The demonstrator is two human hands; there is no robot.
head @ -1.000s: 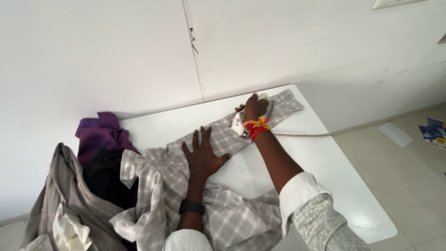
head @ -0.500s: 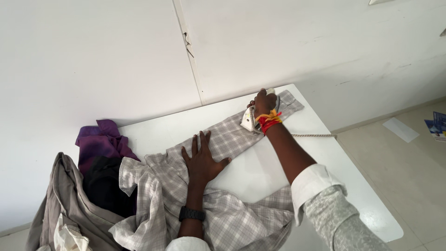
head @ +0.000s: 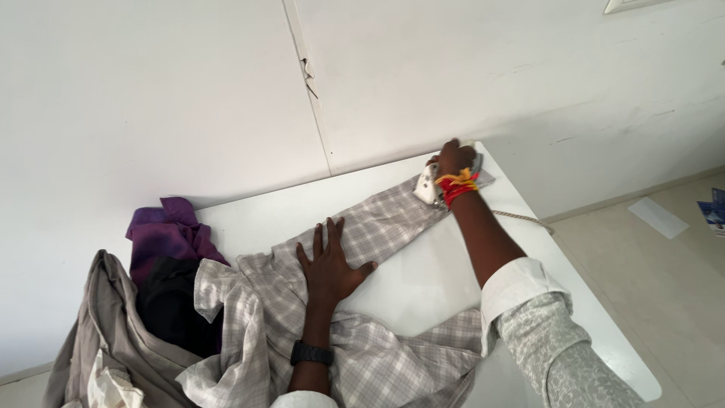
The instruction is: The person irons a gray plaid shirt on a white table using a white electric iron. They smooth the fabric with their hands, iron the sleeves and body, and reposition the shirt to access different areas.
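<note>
- White table (head: pixel 423 279) against a white wall, checked shirt (head: pixel 362 242) spread across it.
- Left hand (head: pixel 330 261) lies flat, fingers splayed, pinning the sleeve.
- Right hand (head: pixel 453 160) is wrapped tight around the iron (head: pixel 430 183) at the far cuff.
- Purple cloth (head: pixel 162 234) and grey garment (head: pixel 113 332) are heaped at the left.

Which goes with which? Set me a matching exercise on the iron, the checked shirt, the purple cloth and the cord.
Things:
1. iron
2. checked shirt
3. purple cloth
4. cord

Places or states:
A. bunched at the table's left end
B. gripped by the right hand at the sleeve's far end
C. running off the table's right edge
D. pressed flat under the left hand

Pairs: 1-B, 2-D, 3-A, 4-C
</note>
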